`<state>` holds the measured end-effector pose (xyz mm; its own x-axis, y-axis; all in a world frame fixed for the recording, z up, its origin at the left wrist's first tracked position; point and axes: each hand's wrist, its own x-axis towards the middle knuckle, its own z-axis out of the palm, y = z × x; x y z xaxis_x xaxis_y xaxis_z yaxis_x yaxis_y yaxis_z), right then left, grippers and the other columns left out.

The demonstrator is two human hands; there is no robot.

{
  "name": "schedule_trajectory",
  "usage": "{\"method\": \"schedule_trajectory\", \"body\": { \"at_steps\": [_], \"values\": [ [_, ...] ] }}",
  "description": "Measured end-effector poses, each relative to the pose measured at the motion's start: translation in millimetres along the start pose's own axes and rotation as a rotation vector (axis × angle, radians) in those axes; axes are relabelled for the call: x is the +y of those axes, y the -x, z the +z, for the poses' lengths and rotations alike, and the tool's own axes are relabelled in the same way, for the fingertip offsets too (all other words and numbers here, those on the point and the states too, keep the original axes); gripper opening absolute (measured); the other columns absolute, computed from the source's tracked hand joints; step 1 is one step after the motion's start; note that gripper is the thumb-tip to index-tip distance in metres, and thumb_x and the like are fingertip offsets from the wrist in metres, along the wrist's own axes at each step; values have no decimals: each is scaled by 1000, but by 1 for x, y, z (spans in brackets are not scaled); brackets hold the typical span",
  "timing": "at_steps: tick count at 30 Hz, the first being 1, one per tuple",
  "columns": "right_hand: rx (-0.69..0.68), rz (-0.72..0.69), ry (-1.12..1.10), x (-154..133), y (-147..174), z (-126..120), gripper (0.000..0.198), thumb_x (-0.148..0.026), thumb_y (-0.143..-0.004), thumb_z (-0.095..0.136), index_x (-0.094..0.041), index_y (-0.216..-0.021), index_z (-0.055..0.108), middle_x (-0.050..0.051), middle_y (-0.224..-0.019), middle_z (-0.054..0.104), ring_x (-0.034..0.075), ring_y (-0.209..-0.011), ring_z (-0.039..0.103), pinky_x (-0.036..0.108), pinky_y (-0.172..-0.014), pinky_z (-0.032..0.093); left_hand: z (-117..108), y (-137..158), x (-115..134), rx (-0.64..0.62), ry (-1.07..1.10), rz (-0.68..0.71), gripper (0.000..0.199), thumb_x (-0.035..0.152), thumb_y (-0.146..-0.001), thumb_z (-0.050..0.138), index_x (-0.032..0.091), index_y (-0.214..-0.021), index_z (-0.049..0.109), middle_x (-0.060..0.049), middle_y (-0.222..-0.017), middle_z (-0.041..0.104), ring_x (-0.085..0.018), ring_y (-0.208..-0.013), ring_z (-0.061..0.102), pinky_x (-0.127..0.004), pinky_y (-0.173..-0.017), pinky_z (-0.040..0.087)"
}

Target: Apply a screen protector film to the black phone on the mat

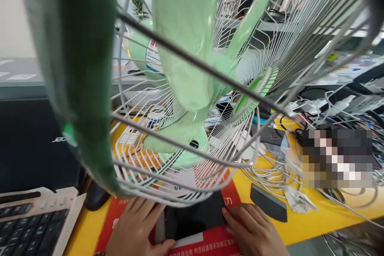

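Observation:
A dark, flat, screen-like device (195,218) lies on a red printed mat (192,240) at the bottom middle; its far edge is hidden behind the fan's cage. My left hand (135,228) rests on the mat to the device's left, fingers stretched forward and thumb apart. To the right, my right hand (255,228) lies low on the mat, fingers slightly bent, with a fingertip against the device's right edge. Neither hand has anything lifted. Directly above and in front looms a green fan (186,48) with a white wire guard (180,192), covering much of the view.
At left are a keyboard (33,220), a dark mouse (96,196) and a black Acer screen (33,140). Bundled white cables (270,172), a dark grey bar-shaped piece (268,203) and crumpled white paper (297,199) lie on the yellow desk (315,220) at right.

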<state>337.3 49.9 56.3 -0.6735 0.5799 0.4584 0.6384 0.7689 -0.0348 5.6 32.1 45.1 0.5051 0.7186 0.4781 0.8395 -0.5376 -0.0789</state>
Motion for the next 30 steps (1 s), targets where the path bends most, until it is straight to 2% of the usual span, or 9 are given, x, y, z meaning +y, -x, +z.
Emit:
{"method": "schedule_trajectory", "body": {
  "at_steps": [4,7,10,14,20,25,30],
  "values": [
    [43,185,-14,12,27,-6,26,-31,-102,52,-20,-121,65,6,-102,72,18,-92,67,30,-82,52,1,4,0,-37,19,-8,70,66,-68,76,20,-119,65,-7,-112,74,-27,-99,68,-39,-85,53],
    [63,364,92,29,55,-12,27,-36,-101,53,-23,-121,65,5,-106,71,22,-95,67,37,-85,51,4,9,0,-71,39,-35,69,66,-70,75,22,-122,64,-7,-116,73,-28,-101,67,-40,-89,51],
    [49,455,167,44,76,-20,30,-44,-100,54,-24,-118,66,6,-106,70,26,-94,67,43,-85,51,8,17,0,-96,56,-68,72,69,-70,73,24,-125,63,-6,-118,71,-28,-103,65,-40,-92,49],
    [17,477,206,51,87,-24,35,-49,-99,54,-24,-121,65,7,-111,70,26,-101,67,42,-87,53,11,23,0,-102,50,-67,79,75,-70,71,23,-130,61,-7,-122,70,-28,-108,63,-39,-93,47],
    [-101,559,233,51,92,-13,50,-57,-97,53,-24,-133,58,8,-125,66,29,-110,65,43,-86,57,6,20,0,-74,29,-40,84,77,-70,70,20,-132,59,-5,-123,71,-26,-109,63,-34,-94,45],
    [-83,598,170,54,95,-8,46,-55,-97,53,-24,-131,60,9,-121,66,28,-107,66,43,-86,58,4,17,1,-97,119,-88,78,71,-70,74,28,-133,58,-1,-120,71,-24,-106,64,-33,-93,46],
    [-110,589,134,57,94,-7,45,-52,-95,57,-27,-132,59,8,-121,66,28,-107,66,42,-86,58,6,17,0,-99,115,-81,78,67,-66,79,28,-131,59,-1,-118,72,-24,-105,65,-33,-90,48]
  ]
}}
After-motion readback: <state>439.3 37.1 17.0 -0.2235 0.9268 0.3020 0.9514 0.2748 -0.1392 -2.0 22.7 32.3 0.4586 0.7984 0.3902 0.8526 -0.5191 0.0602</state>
